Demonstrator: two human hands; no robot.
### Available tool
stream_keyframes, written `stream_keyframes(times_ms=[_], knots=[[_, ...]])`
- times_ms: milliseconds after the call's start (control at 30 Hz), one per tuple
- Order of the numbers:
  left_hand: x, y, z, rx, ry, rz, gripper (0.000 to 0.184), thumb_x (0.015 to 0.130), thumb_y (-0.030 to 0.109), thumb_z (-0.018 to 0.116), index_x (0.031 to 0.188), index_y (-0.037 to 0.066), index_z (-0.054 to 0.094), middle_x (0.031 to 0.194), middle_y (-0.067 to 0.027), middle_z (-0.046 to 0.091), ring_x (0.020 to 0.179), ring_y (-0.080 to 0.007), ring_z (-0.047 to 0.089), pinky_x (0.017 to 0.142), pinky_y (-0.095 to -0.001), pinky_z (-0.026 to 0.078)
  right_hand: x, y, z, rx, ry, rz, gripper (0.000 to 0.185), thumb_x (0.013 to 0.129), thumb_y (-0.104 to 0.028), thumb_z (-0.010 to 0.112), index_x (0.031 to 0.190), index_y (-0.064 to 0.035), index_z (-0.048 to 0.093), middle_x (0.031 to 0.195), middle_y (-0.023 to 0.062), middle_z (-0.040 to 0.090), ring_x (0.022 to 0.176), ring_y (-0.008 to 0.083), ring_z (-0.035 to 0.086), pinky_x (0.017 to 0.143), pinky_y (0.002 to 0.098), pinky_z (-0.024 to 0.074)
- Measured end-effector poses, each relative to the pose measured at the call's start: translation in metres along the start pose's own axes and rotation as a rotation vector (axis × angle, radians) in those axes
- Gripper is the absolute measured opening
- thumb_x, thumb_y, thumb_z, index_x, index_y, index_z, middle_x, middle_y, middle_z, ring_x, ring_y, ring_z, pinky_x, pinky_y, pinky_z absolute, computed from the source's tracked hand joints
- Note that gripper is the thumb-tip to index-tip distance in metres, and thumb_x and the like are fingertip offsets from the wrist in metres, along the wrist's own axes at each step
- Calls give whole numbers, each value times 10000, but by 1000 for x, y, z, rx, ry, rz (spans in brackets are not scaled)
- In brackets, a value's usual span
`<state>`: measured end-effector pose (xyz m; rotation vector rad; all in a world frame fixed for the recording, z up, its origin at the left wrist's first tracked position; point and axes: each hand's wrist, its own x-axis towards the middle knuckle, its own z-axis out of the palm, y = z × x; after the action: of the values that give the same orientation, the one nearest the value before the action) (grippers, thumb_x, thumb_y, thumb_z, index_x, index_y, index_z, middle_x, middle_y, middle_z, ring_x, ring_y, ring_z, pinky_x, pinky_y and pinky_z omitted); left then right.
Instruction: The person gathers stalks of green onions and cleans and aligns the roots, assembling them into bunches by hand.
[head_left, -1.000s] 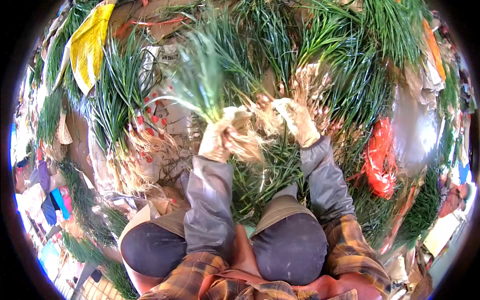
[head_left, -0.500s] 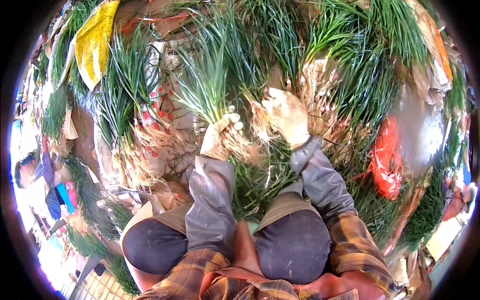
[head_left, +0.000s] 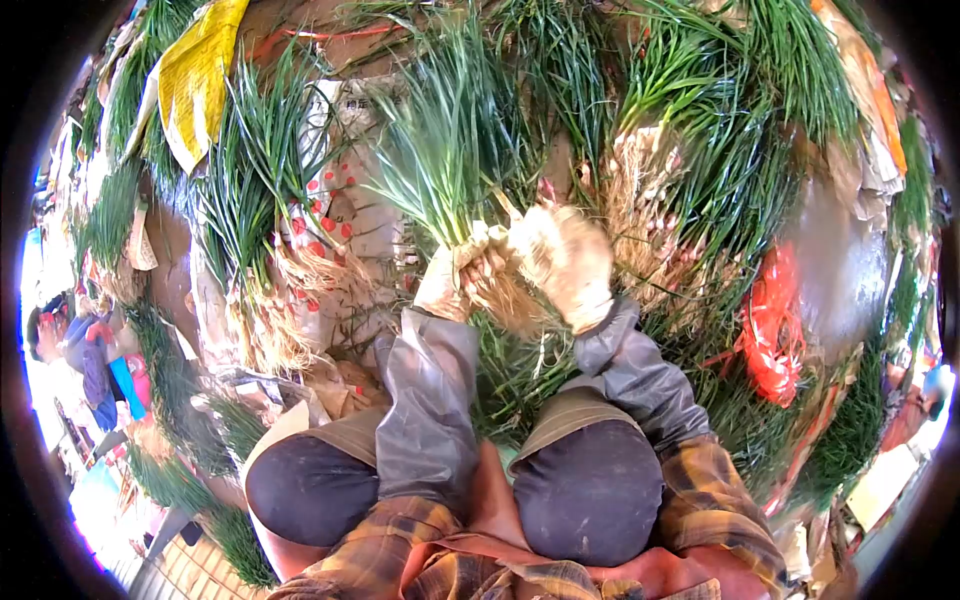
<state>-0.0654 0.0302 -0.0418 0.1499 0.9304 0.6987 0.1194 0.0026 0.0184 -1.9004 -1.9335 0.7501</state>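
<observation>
A: What has changed since half a second ago?

B: The right hand [head_left: 572, 262]. It was apart from the left hand [head_left: 440, 285], beside a smaller cluster of rooted stems. Now the two hands meet, and I can't tell that cluster from the held bunch any more.

A: How firm is the grip?

B: The left fingers are wrapped round the bunch of green onions [head_left: 432, 185], low on the pale stems. The right hand is blurred, so I can't tell whether it pinches anything.

A: And where is the bunch?

B: In front of the knees [head_left: 587, 495], by the right edge of the dotted sheet [head_left: 365, 215] on the ground.

A: Which way does it point?

B: Leaves away from the person, leaning a little left; roots [head_left: 505, 297] back towards the person and rightward. The long axis runs on that slant.

A: Any writing?

B: Dark characters [head_left: 357, 103] near the sheet's far edge, partly covered and too small to read. The yellow sack [head_left: 200, 90] beyond its far left corner has faint print, also illegible.
</observation>
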Motion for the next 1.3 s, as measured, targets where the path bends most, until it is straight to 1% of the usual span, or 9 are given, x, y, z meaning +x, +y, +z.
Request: stream_keyframes(times_ms=[67, 200, 333, 533, 633, 767, 833, 967, 1300], knots=[[-6, 6, 7, 7, -95, 19, 148, 882, 51, 501, 1027, 22, 499, 961, -115, 598, 867, -284, 616, 769, -420, 528, 18, 5, -5, 73, 516, -143, 399, 842, -254, 582, 1195, -78, 519, 1051, 94, 615, 865, 222, 627, 721, 300, 514], [-22, 11, 24, -24, -59, -14, 191, 834, 5, 566, 1020, -36, 554, 843, -155, 629, 701, -235, 645, 607, -318, 572, 54, 19, 31, 890, -357, -24, 610, 835, -243, 594, 1365, -63, 351, 1505, 112, 76, 1379, 254, 129, 1125, 269, 89], [-24, 19, 17, 101, -28, -64, 183, 840, 24, 545, 1020, -1, 526, 840, -136, 595, 679, -234, 616, 579, -308, 544, 55, 16, 60, 102, -201, -334, 120, 866, -178, 505, 848, -74, 564, 792, 48, 531, 724, 182, 558, 660, 327, 485], [-22, 24, 13, -44, -175, -56, 150, 834, 53, 592, 969, 19, 534, 850, -118, 605, 726, -198, 618, 589, -291, 544, 62, 79, 27, 916, 234, 583, 151, 914, -170, 450, 845, -92, 559, 727, 53, 552, 656, 169, 559, 608, 281, 498], [-16, 20, 2, -121, -97, -3, 219, 850, 94, 566, 1049, 22, 508, 888, -111, 622, 716, -195, 628, 554, -277, 541, 31, 71, 30, 185, -423, -537, 195, 909, -210, 496, 1000, -73, 601, 875, 78, 616, 801, 198, 600, 738, 307, 510], [-12, 17, -15, -84, -85, 22, 300, 835, 105, 601, 1083, -33, 505, 782, -73, 584, 658, -188, 579, 512, -262, 470, 17, 1, 3, -21, -544, 228, 266, 860, -306, 568, 1078, -158, 608, 1029, 114, 610, 899, 220, 601, 627, 318, 532], [-20, 21, -3, -172, -276, 73, 406, 814, 146, 640, 1141, -36, 483, 754, -50, 559, 670, -181, 559, 614, -289, 474, 22, 23, 42, -96, 128, 134, 277, 776, -320, 637, 941, -98, 618, 761, 126, 626, 699, 264, 625, 609, 386, 509], [-25, 35, 15, -293, -415, 205, 165, 823, 132, 599, 969, 61, 567, 872, -45, 599, 895, -249, 578, 883, -465, 448, 46, 45, 80, -149, -124, 399, 229, 858, -297, 557, 738, -104, 573, 603, 73, 554, 532, 201, 555, 539, 393, 464], [-7, 14, -1, 25, -52, 7, 276, 794, 27, 601, 1055, -55, 565, 793, -126, 651, 616, -150, 621, 518, -227, 508, 11, 3, 11, 592, -91, 71, 252, 893, -328, 528, 929, -101, 631, 804, 56, 630, 731, 162, 603, 654, 317, 495]])
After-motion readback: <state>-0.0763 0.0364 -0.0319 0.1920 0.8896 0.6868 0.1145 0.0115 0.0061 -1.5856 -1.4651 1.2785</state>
